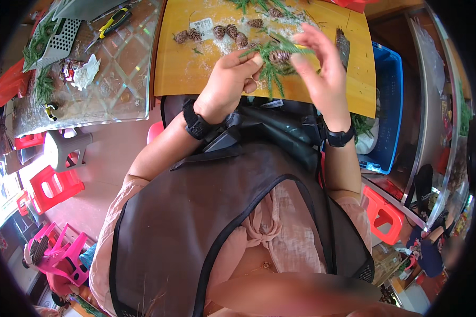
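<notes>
Left hand (pixel 225 79) pinching pine sprig (pixel 271 75); right hand (pixel 327 68) spread beside sprig; pinecone (pixel 279 56) already against sprig, fastening unclear; loose pinecones (pixel 231 31) beyond sprig untouched

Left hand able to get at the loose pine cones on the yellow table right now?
Probably not straight away: the left hand pinches the green sprig. Otherwise the way looks free; the loose pine cones lie mostly uncovered just beyond the hand.
</notes>
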`<state>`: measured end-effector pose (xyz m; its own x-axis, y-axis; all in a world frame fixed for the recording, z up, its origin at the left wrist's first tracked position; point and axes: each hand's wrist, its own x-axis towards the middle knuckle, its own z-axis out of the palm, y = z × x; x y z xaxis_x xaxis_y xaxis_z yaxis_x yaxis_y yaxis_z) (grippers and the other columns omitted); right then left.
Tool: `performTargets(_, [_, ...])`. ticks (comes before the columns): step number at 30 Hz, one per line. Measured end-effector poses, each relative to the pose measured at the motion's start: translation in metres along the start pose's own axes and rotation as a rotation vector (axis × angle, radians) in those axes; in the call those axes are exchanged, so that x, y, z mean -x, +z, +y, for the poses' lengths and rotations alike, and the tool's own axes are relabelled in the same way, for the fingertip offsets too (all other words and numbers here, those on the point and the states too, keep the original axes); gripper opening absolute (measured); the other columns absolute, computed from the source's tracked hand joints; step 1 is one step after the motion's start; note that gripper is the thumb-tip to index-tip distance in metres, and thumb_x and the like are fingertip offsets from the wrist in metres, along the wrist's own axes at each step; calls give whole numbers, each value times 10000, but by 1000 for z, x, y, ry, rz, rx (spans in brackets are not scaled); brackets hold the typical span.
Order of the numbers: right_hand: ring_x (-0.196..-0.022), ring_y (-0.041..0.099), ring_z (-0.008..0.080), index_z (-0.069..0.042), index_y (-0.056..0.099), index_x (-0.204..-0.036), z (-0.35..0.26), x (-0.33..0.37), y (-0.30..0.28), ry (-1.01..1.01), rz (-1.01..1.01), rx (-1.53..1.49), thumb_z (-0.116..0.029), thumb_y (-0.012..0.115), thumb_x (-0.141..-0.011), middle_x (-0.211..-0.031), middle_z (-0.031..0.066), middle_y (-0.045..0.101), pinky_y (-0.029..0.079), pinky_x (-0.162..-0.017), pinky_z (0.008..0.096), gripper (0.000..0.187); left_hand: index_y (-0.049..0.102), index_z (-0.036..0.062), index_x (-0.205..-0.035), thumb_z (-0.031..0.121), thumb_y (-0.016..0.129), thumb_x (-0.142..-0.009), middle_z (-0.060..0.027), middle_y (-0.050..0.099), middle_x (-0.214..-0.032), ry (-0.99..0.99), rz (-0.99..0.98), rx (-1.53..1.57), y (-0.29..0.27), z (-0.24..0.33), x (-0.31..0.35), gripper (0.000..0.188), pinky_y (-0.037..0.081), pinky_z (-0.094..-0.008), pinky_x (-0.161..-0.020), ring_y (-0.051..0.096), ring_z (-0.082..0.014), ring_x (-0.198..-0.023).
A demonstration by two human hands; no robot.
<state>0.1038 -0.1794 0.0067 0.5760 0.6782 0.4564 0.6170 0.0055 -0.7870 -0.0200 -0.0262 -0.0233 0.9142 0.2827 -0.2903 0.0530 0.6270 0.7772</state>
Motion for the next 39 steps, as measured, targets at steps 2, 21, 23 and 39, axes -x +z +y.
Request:
performTargets(2, [-1005,577,129,-24,533,-1292,0,2,-4,101,61,-127,-83,640,-919,-1118,43,619,464,-906,261,392,577,36,-960,114,562,-967,7,510,-783,9,9,85,0,6,1,81,335,-227,-542,427,-81,-641])
performTargets(21, [-785,602,195,19,668,-991,2,22,49,94,74,-59,-97,720,-856,-880,86,633,475,-712,298,185,618,52,-959,101,561,-969,5,579,-833,59,58,308,3,-7,7,76,349,-216,-526,485,-73,-674])
performTargets(23, [-883,591,152,22,654,-1064,3,26,49,236,62,-170,-88,687,-894,-967,52,636,459,-782,267,205,619,49,-959,101,565,-966,6,576,-815,67,69,302,4,-9,6,75,344,-214,-515,479,-70,-653])
performTargets(39, [-881,591,97,24,656,-1021,-13,25,50,445,115,-660,-105,676,-910,-956,27,661,464,-800,258,171,642,3,-923,150,603,-962,24,584,-712,291,107,-213,11,-19,12,157,373,-191,-500,484,-35,-590])
